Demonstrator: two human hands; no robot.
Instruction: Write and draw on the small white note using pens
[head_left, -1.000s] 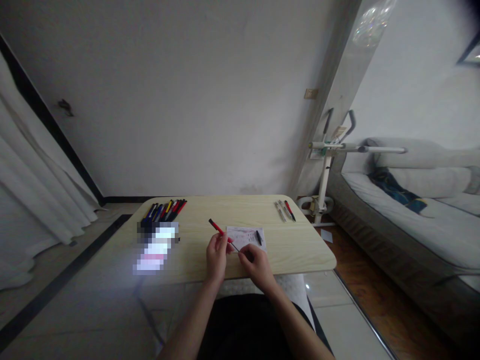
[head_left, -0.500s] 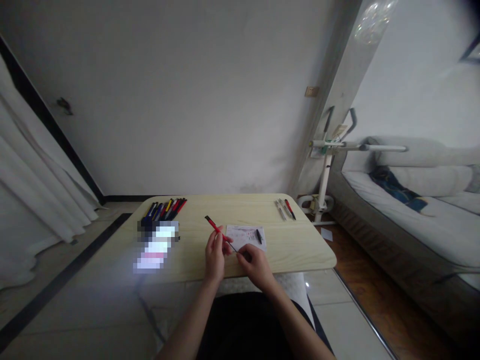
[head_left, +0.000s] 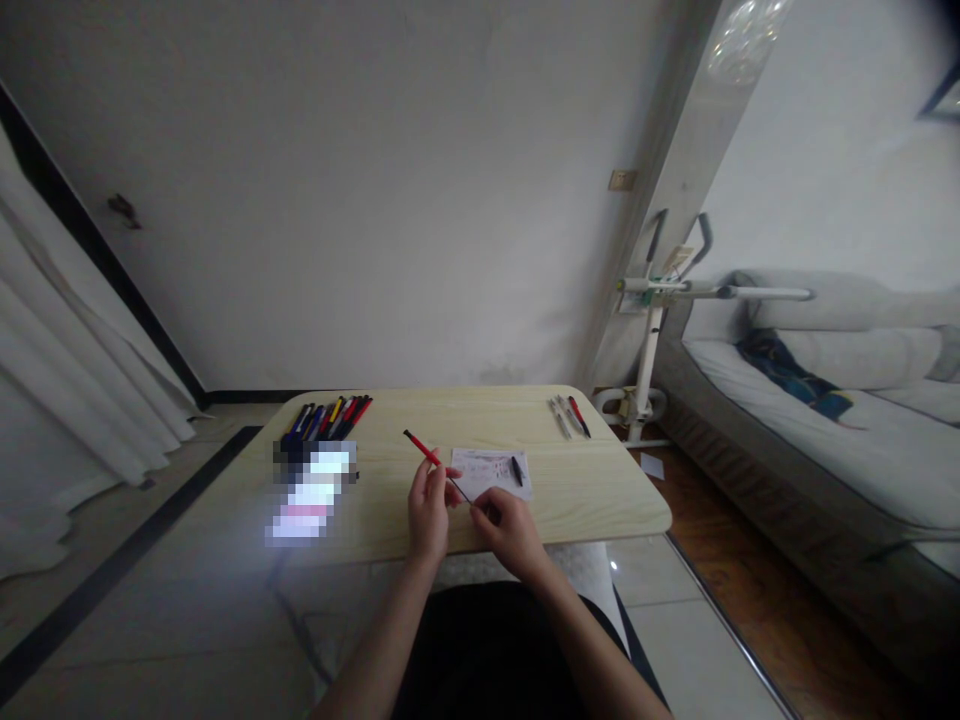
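Observation:
My left hand [head_left: 428, 515] is closed around a red pen barrel [head_left: 426, 450] with a dark top end, tilted up to the left. From the barrel's lower end a thin dark refill [head_left: 460, 492] runs down to the right. The fingertips of my right hand [head_left: 511, 527] pinch the refill's far end; its tip is hidden. Behind both hands lies a printed sheet of paper [head_left: 474, 464] on the table. A short black pen part [head_left: 517, 471], perhaps a grip or cap, rests on the paper's right side.
Several pens [head_left: 327, 418] in mixed colours lie at the table's back left, beside a bright blurred-out screen [head_left: 311, 495]. At the back right are a red pen [head_left: 577, 414] and some pale pens [head_left: 560, 417]. The table [head_left: 600, 490] ends at its rounded right edge.
The red barrel has shifted slightly up and left, and more of the thin refill seems to show between my hands. My right hand has barely moved.

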